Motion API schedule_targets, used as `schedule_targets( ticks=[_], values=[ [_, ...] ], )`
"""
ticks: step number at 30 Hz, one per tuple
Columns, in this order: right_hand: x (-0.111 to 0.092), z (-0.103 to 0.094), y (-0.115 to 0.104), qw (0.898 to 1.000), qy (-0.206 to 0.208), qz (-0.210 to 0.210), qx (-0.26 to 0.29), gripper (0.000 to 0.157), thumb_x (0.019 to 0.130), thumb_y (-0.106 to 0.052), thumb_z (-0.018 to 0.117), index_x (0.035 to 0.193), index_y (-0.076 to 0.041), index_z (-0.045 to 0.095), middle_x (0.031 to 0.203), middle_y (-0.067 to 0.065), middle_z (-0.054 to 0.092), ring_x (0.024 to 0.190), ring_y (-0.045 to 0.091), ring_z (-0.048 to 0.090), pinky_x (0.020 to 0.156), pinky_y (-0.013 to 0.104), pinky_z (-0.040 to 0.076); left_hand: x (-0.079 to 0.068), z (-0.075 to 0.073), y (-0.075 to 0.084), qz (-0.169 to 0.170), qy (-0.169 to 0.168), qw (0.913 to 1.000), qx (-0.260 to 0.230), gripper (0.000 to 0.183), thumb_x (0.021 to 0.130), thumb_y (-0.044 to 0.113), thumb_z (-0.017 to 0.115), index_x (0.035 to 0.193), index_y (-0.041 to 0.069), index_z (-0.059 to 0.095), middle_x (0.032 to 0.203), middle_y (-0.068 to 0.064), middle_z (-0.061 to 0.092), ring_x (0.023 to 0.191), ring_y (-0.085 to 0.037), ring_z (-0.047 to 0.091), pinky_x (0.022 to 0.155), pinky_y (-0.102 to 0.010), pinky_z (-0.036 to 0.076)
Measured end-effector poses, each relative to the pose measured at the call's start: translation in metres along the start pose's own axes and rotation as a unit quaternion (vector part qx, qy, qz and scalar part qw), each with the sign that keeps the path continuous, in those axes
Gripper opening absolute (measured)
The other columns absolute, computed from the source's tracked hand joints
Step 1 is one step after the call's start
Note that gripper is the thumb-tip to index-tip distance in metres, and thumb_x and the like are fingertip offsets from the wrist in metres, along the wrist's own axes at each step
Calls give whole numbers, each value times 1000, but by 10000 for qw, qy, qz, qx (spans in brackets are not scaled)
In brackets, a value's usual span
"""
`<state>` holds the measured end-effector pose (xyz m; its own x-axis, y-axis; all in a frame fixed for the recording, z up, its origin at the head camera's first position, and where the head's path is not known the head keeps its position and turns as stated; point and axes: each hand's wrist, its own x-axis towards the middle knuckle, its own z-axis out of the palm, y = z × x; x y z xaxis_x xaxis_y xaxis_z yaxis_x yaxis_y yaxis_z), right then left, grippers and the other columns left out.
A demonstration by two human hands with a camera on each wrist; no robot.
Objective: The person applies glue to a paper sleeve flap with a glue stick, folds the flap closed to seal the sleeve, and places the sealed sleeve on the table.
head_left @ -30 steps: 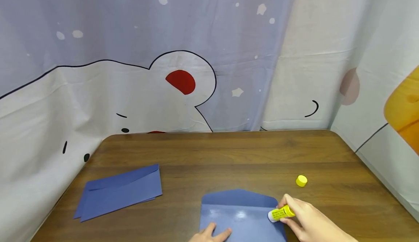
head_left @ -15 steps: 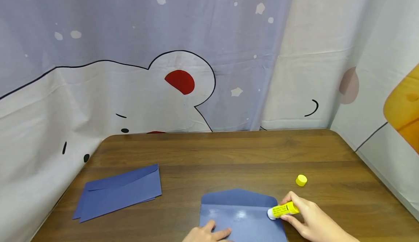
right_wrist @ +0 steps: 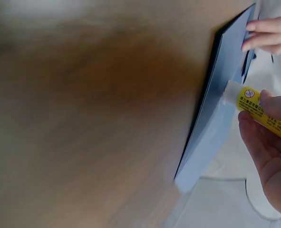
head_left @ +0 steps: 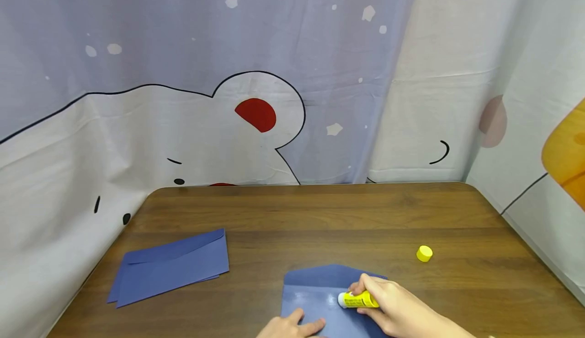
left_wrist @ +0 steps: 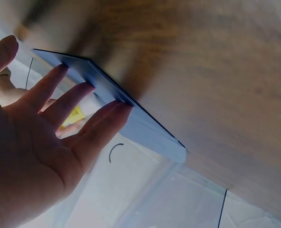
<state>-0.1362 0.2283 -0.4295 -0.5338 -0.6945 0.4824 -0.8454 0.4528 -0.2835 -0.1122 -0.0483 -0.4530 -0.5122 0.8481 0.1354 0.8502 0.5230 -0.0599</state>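
A blue envelope with its flap folded up lies at the table's near edge. My right hand pinches a yellow glue stick between thumb and fingers, its white end against the envelope just below the flap. In the right wrist view the glue stick tilts with that white end on the blue paper. My left hand rests its fingertips on the envelope's left part. Those fingers look nearly straight in the left wrist view, where the hand holds nothing.
Several blue envelopes lie stacked, slightly fanned, at the table's left. A yellow cap sits on the wooden table at the right. Behind the table hangs a printed curtain.
My right hand has moved the glue stick leftward across the envelope, from its right edge towards the middle. My left hand stays on the envelope, almost where it was.
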Motion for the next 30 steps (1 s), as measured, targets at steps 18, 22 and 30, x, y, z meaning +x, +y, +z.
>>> schedule_targets(
  ticks=[18,22,30],
  values=[
    [-1,-2,-1,9960,-119,847,245,32,81,-18,76,102,-20,53,100,-15,65,88,-1,62,74,14,49,3,0,-4,504,348,9970,481,29,91,46,57,118,38,62,120,21,63,76,-2,47,58,-17,27],
    [-4,-7,4,9829,-81,1753,565,25,85,-29,72,100,-23,54,88,-17,66,71,-8,53,58,17,44,8,-3,-7,587,373,9967,429,27,90,43,58,115,36,64,113,20,64,77,-5,50,59,-16,30],
    [-1,-15,13,9686,87,2176,1201,23,82,-30,76,92,-22,57,76,-14,66,59,-7,47,48,17,40,26,-22,-17,121,106,9984,-533,27,84,42,66,109,31,69,102,19,67,78,-1,51,64,-14,40]
  ],
)
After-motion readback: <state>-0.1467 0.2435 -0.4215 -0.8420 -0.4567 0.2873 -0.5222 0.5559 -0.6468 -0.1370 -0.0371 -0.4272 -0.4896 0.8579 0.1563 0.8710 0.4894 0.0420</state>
